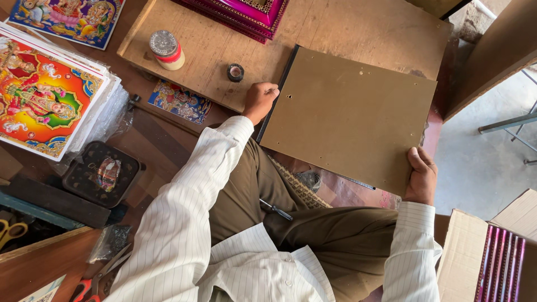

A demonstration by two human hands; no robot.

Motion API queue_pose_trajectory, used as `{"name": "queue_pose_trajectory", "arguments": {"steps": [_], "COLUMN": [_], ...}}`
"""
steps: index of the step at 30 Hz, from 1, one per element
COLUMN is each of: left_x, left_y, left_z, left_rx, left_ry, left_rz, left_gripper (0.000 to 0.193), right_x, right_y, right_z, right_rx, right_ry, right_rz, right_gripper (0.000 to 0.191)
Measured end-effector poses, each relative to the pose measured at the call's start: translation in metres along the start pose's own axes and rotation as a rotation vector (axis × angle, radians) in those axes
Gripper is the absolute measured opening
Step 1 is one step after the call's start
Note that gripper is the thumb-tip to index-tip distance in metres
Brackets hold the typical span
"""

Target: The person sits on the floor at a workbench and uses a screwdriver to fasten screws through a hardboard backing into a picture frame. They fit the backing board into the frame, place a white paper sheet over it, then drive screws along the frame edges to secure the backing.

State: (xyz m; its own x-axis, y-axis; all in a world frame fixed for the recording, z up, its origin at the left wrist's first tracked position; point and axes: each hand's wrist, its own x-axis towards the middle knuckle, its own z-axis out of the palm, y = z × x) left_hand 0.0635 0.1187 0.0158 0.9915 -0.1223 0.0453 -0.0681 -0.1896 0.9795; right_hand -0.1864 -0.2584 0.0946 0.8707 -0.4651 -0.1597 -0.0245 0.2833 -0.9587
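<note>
Fingers (271, 89) of the left hand (259, 102) are curled into a loose fist pressed on the left edge of a brown hardboard backing panel (349, 117); whether they pinch anything small cannot be told. From left to right: a stack of colourful devotional prints (47, 95) in clear sleeves lies at the far left, with another print (67, 19) above it at the top edge. Below the stack sits a dark square tray (100, 173), and yellow-handled scissors (11, 230) show at the left margin. A round tin with a silver lid (166, 49) stands on a wooden board (347, 28), near a small roll of black tape (235, 72). A small printed card (180, 101) lies just beside the board's lower left edge. A magenta picture frame (246, 14) rests at the top of the board. The panel lies tilted across the board and the person's lap, with a dark frame edge (278, 92) showing along its left side. A screwdriver (276, 210) rests on the trouser leg below. The right hand (420, 178) grips the panel's lower right corner, thumb on top, fingers hidden beneath. A cardboard box of magenta frame mouldings (500, 260) stands at the far right.
</note>
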Motion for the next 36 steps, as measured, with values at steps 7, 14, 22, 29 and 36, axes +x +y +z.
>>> {"name": "queue_pose_trajectory", "arguments": {"steps": [7,14,22,29,36], "left_x": [0.002,0.002,0.000,0.000,0.004], "left_y": [-0.009,-0.013,-0.009,-0.006,-0.014], "left_z": [0.001,0.002,0.001,0.004,0.003], "left_rx": [-0.043,-0.023,-0.005,0.006,0.102], "left_ry": [-0.019,-0.027,-0.035,0.002,0.024], "left_rz": [-0.026,-0.048,-0.069,-0.059,0.058], "left_gripper": [0.027,0.030,0.039,0.039,0.039], "right_x": [0.005,0.007,0.008,0.016,0.019], "right_y": [0.007,0.010,0.009,0.025,0.043], "right_z": [0.007,0.010,0.013,0.002,0.013], "right_rx": [0.020,-0.007,0.002,-0.241,-0.861], "right_ry": [-0.010,0.013,0.023,0.086,0.240], "right_rz": [-0.004,-0.009,0.012,-0.036,-0.136], "right_gripper": [0.033,0.033,0.036,0.019,0.018]}}
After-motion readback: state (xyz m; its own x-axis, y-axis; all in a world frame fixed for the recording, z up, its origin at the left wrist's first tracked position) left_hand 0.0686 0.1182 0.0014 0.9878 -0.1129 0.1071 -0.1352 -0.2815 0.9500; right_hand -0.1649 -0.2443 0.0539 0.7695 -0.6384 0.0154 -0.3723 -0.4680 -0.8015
